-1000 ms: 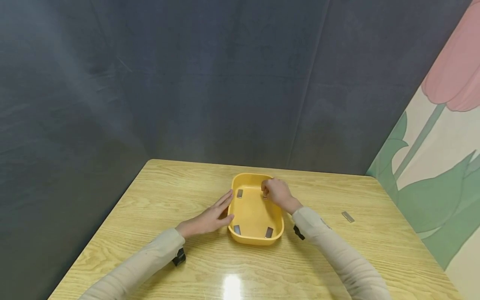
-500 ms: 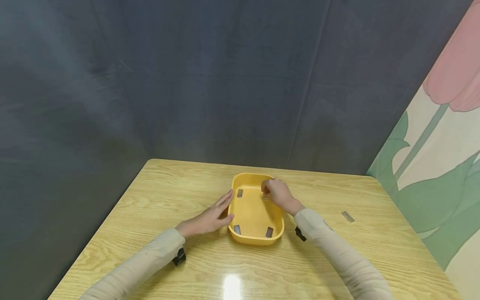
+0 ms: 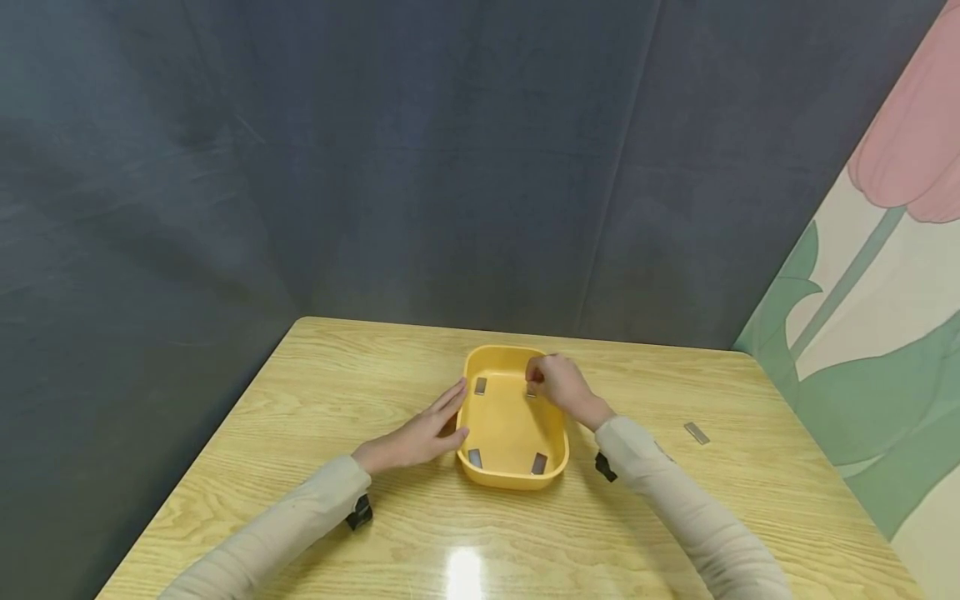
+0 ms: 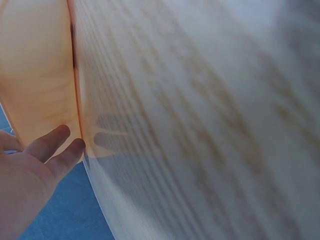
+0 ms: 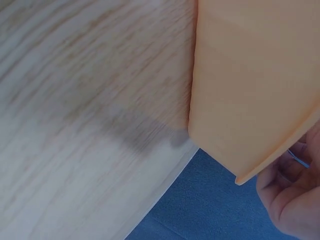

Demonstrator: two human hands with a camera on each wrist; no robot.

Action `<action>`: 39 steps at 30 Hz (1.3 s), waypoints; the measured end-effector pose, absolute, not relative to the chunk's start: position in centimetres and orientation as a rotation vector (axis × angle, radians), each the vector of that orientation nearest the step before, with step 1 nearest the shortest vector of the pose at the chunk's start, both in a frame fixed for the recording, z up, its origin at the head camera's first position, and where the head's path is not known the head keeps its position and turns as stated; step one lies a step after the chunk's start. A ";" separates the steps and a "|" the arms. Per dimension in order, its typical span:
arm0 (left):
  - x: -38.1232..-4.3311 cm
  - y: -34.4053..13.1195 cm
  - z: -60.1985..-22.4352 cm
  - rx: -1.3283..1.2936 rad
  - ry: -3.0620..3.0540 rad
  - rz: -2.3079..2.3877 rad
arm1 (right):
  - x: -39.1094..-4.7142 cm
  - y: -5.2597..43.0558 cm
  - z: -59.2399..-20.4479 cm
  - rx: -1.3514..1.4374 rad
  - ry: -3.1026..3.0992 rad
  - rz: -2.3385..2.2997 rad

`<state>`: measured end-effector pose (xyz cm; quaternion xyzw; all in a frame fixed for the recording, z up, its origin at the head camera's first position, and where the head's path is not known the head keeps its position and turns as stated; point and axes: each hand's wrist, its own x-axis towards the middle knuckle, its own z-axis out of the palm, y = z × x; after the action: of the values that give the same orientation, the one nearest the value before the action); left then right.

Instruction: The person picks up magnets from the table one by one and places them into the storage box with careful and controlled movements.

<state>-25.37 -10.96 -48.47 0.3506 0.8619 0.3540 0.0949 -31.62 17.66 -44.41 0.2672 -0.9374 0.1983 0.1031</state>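
Note:
A yellow plastic tray [image 3: 512,481] with rounded corners stands on the wooden table. My left hand [image 3: 412,437] lies along its left side, fingers straight, fingertips on the rim; the left wrist view shows two fingers against the tray wall [image 4: 40,75]. My right hand [image 3: 564,385] reaches over the right rim, its curled fingers pinching a small grey metallic bar [image 3: 531,395] near the far right corner. Those fingers partly cover the bar. Similar bars lie in the other corners: far left bar [image 3: 480,386], near left bar [image 3: 475,458] and near right bar [image 3: 538,464].
Another grey bar [image 3: 697,432] lies on the table [image 3: 360,358] to the right of the tray. A dark curtain [image 3: 450,167] hangs behind the table's back edge. A wall with a painted tulip [image 3: 907,158] borders the right side.
My right hand has shifted slightly to the right, and a little more of the bar under its fingers shows. The left hand and tray stay in place.

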 end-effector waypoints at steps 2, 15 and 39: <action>-25.4 -10.9 -48.5 1.039 2.563 1.046 | -31.6 17.7 -44.4 0.791 -2.759 0.599; -25.3 -10.8 -48.4 1.021 2.581 1.024 | -30.8 18.2 -44.1 0.849 -2.692 0.661; -25.3 -10.8 -48.1 1.034 2.574 1.015 | -29.3 19.1 -43.5 0.880 -2.692 0.693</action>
<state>-25.26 -10.80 -48.13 0.3486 0.8675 0.3421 0.0939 -29.35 19.06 -43.49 0.2998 -0.9174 0.2362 0.1126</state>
